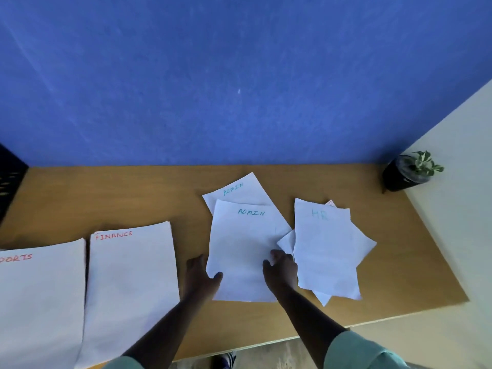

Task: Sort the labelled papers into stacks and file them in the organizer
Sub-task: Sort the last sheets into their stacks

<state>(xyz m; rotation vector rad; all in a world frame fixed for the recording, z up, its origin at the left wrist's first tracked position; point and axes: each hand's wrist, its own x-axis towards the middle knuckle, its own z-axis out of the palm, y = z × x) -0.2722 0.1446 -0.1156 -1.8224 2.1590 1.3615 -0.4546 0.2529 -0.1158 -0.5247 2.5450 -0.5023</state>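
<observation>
On the wooden desk (133, 198) lie white labelled sheets. The top ADMIN sheet (243, 241) sits mid-desk over a second, skewed ADMIN sheet (239, 189) behind it. My left hand (201, 275) pinches the top sheet's lower left edge, thumb on the paper. My right hand (281, 267) rests on that sheet's right edge, fingers curled. To the right, an untidy pile topped by an HR sheet (326, 251) fans out at several angles. At the left, a FINANCE stack (130, 278) and a stack reading "PORTS" (40, 302) lie side by side.
A black mesh organizer (9, 182) shows partly at the far left edge. A small potted plant (410, 170) stands at the desk's back right corner. A blue partition (239, 75) rises behind the desk. The desk's front edge runs near my arms.
</observation>
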